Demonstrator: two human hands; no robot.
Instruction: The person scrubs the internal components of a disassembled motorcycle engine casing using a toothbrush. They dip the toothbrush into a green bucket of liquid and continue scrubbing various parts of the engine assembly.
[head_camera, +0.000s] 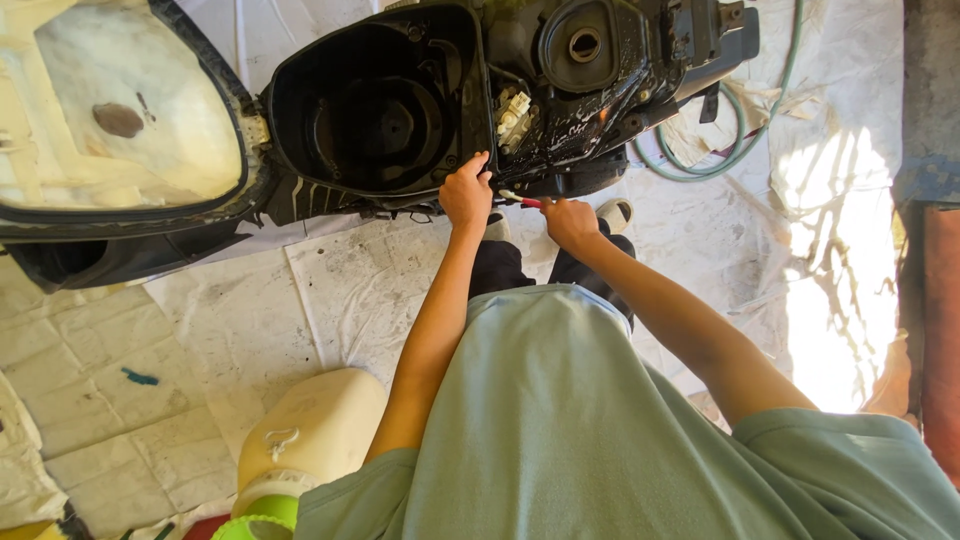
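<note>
A black scooter body (560, 100) stands in front of me with its seat lifted, showing the round storage bucket (375, 110) and a wet, soapy fuel-tank area. My left hand (466, 193) grips the lower rim of the storage bucket. My right hand (570, 222) is closed on a small red-handled tool (522, 200), a brush or screwdriver, whose pale tip points left toward the scooter's edge just beside my left hand.
The raised seat's pale underside (110, 110) is at the upper left. A green hose (735, 150) coils at the upper right. A cream jerrycan (310, 430) with a green cap stands by my left side. White sheeting (250, 320) covers the ground.
</note>
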